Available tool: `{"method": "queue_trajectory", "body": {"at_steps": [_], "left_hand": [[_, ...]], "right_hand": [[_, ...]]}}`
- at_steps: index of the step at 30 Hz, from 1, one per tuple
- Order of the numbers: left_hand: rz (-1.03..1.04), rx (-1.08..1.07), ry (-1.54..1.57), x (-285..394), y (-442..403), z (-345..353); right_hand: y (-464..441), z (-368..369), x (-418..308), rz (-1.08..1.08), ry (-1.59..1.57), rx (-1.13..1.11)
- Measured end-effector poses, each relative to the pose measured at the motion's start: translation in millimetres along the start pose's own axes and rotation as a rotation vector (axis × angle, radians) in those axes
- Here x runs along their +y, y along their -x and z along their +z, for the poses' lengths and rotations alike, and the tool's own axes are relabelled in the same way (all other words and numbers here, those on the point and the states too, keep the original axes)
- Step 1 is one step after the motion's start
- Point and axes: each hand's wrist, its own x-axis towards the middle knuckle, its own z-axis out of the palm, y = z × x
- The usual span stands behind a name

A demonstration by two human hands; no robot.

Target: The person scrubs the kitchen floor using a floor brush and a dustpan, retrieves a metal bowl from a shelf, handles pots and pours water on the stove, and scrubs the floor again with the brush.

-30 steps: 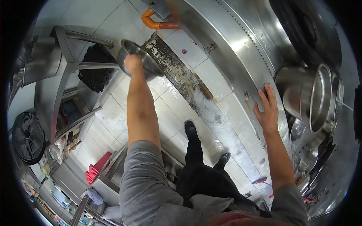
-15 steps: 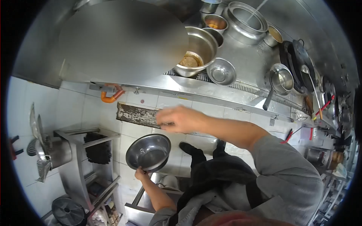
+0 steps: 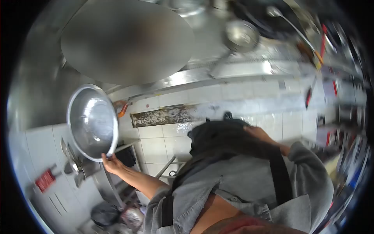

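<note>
My left hand (image 3: 113, 163) grips the lower rim of a large metal bowl (image 3: 92, 121), its thumb over the edge. The bowl is tilted on its side with the shiny inside facing me, and nothing shows in it. Against the dark apron (image 3: 226, 136), at its right side, rests my right hand (image 3: 257, 133). Blur and the apron's edge hide its fingers, and no object shows in it.
A steel counter (image 3: 202, 76) runs across the top, bearing a saucepan (image 3: 241, 36) with a handle and a long ladle (image 3: 294, 29). Beneath it a worn dark strip (image 3: 161, 116) lies on the white tiles. A metal rack (image 3: 105, 183) stands at lower left.
My left hand has raised the bowl up and to the left and tipped it. My right hand has moved from over the floor back to the apron. The whole view has shifted.
</note>
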Motion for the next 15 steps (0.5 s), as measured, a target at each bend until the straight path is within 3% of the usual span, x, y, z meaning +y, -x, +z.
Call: {"method": "queue_trajectory", "body": {"at_steps": [1, 3, 5, 6, 7, 9, 11, 12, 13, 14, 15], "left_hand": [[-0.031, -0.079, 0.072, 3, -4, 35], [-0.060, -0.319, 0.099, -11, -29, 104], [-0.154, -0.470, 0.244, -13, 19, 214], [-0.170, -0.495, 0.192, -19, 41, 261], [-0.170, -0.531, 0.220, -8, 58, 255], [-0.238, -0.566, 0.121, -42, 80, 341], [-0.412, -0.779, 0.153, -90, 53, 412], [-0.289, -0.654, 0.079, -78, 118, 442], [-0.349, -0.746, 0.089, -106, 101, 476], [-0.420, -0.702, 0.093, -121, 107, 506], [-0.296, -0.757, 0.051, -140, 120, 529]], "right_hand": [[8, -7, 15, -0.043, -0.234, 0.032], [2, -11, 55, -0.461, 0.141, 0.342], [-13, -17, 76, 0.020, -0.325, 0.214], [-9, -21, 76, 0.070, -0.336, 0.269], [22, -2, 89, 0.069, -0.329, 0.343], [24, -19, 86, 0.123, -0.299, 0.423], [19, -22, 96, 0.175, -0.193, 0.443], [18, -24, 97, 0.219, -0.123, 0.475], [21, -29, 101, 0.221, -0.130, 0.503], [25, -38, 101, 0.193, -0.081, 0.517], [21, -52, 102, 0.146, -0.019, 0.523]]}}
